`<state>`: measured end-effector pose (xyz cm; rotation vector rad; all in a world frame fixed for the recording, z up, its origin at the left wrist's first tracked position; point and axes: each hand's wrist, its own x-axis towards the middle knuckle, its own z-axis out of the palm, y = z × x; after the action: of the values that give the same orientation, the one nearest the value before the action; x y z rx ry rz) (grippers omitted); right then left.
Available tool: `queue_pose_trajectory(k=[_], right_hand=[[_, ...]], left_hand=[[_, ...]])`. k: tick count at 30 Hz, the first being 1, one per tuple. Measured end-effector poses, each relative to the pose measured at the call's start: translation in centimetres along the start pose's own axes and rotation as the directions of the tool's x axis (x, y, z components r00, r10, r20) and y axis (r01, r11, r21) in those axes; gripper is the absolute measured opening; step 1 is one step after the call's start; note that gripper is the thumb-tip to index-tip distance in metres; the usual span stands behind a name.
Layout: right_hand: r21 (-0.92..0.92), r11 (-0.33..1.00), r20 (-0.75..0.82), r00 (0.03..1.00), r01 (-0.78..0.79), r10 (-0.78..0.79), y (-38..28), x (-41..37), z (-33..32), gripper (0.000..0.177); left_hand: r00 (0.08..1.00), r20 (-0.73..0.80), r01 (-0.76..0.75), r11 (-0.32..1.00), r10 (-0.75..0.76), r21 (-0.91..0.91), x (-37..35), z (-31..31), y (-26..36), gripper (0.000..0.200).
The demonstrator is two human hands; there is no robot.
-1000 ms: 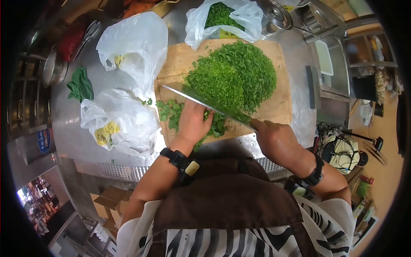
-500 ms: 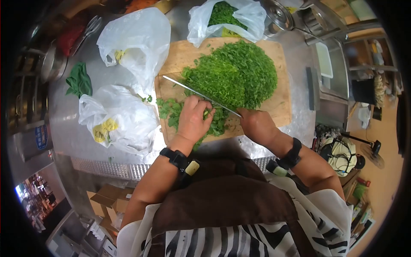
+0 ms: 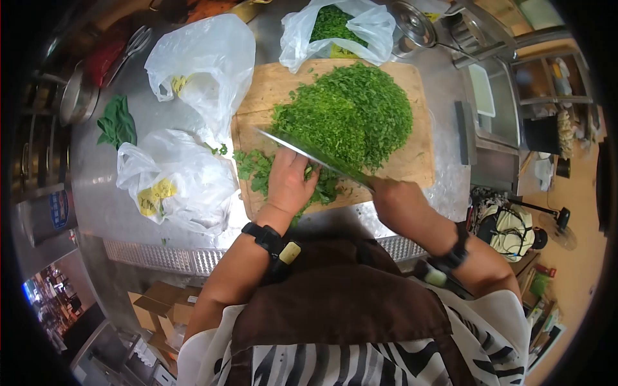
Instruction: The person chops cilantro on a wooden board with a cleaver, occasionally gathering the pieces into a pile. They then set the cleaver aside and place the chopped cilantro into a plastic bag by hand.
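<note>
A: Head view, any text?
B: Lower-left plastic bag (image 3: 193, 186): yellow patch, dark characters, too small to read. Upper-left bag (image 3: 206, 48) and top bag (image 3: 295, 40) show yellow print too, illegible. Blue label (image 3: 59, 210) at left edge, unreadable.
A: Hands?
B: Right hand (image 3: 402, 204) clamped round the handle of the knife (image 3: 306, 152). Left hand (image 3: 291, 183) curled on the leafy greens (image 3: 254, 172), fingertips close by the blade.
A: Greens where?
B: Leafy ones on the near-left part of the cutting board (image 3: 421, 119); chopped pile (image 3: 354, 109) beyond the blade, same board.
</note>
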<state>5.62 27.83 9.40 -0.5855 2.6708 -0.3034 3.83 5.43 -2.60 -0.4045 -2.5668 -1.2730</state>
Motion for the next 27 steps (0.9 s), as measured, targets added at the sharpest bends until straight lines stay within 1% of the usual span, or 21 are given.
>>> queue_pose_trajectory(k=[1,2,3,4,5,7,9,10,12,14,16,17,19,21,24,26,27], right_hand=[[0.0,1.0,-0.002,1.0,0.0,0.0,0.6,1.1,1.5,0.021],[0.034,0.999,-0.055,0.998,0.027,-0.025,1.3,2.3,2.9,0.021],[0.064,0.996,-0.111,0.992,0.06,-0.052,1.8,3.0,3.4,0.021],[0.058,0.996,-0.12,0.991,0.068,-0.061,1.9,3.2,3.3,0.021],[0.074,0.995,-0.126,0.991,0.061,-0.051,1.9,3.0,3.4,0.02],[0.08,0.995,-0.152,0.988,0.053,-0.041,1.6,2.4,2.5,0.02],[-0.045,0.997,-0.106,0.992,0.064,-0.069,0.3,0.1,0.1,0.013],[-0.047,0.997,-0.103,0.992,0.064,-0.068,-0.3,-1.1,-1.2,0.013],[-0.087,0.996,-0.031,0.999,0.024,-0.026,-1.2,-2.8,-3.3,0.015],[-0.069,0.998,-0.015,1.0,0.002,-0.003,-1.3,-3.3,-3.1,0.015],[-0.049,0.999,0.011,1.0,-0.014,0.014,-1.1,-2.7,-2.5,0.016],[-0.036,0.999,0.002,1.0,-0.017,0.017,-0.9,-1.5,-1.3,0.016],[-0.019,1.0,-0.005,1.0,-0.018,0.018,0.1,0.9,1.7,0.016],[-0.006,0.998,-0.126,0.99,0.068,-0.069,1.4,3.1,4.0,0.016],[0.015,0.997,-0.119,0.99,0.074,-0.072,2.0,2.9,3.8,0.016],[-0.01,0.997,-0.127,0.989,0.074,-0.075,1.5,1.8,2.1,0.015],[-0.023,0.997,-0.114,0.991,0.069,-0.071,0.9,0.5,1.1,0.015]], left_hand=[[0.997,0.055,0.052,0.999,-0.052,0.0,-0.2,0.0,-0.1,0.029],[0.998,0.049,0.046,0.999,-0.046,0.002,-0.2,0.0,-0.1,0.029],[1.0,0.011,0.004,1.0,-0.004,-0.009,-0.3,-0.1,-0.1,0.026],[0.999,-0.027,-0.038,0.999,0.038,-0.017,-0.4,-0.2,0.0,0.023],[0.999,-0.028,-0.044,0.999,0.044,-0.012,-0.8,-0.3,0.0,0.023],[0.995,-0.056,-0.086,0.996,0.088,0.026,-0.6,-0.2,-0.2,0.027],[0.996,-0.06,-0.065,0.998,0.066,0.02,-0.5,-0.3,0.0,0.027],[0.998,-0.053,-0.043,0.999,0.044,0.012,-0.6,-0.3,0.1,0.028],[0.998,-0.04,-0.049,0.998,0.051,0.041,-1.2,0.0,-0.6,0.029],[0.998,-0.027,-0.059,0.996,0.061,0.068,-0.9,0.0,-0.6,0.031],[0.994,-0.074,-0.076,0.996,0.079,0.05,-0.7,0.0,-0.4,0.032],[0.994,-0.075,-0.073,0.996,0.076,0.051,-0.6,0.0,-0.3,0.032],[0.999,-0.031,-0.045,0.999,0.044,-0.01,-0.6,-0.2,-0.2,0.026],[0.997,-0.046,-0.059,0.998,0.058,-0.016,-0.7,0.0,-0.4,0.026],[0.995,-0.06,-0.078,0.997,0.076,-0.021,-1.3,-0.1,-0.2,0.027],[0.993,-0.084,-0.086,0.996,0.084,-0.019,-0.7,-0.2,-0.4,0.027],[0.995,-0.071,-0.066,0.997,0.063,-0.03,-1.0,-0.2,-0.4,0.027]])
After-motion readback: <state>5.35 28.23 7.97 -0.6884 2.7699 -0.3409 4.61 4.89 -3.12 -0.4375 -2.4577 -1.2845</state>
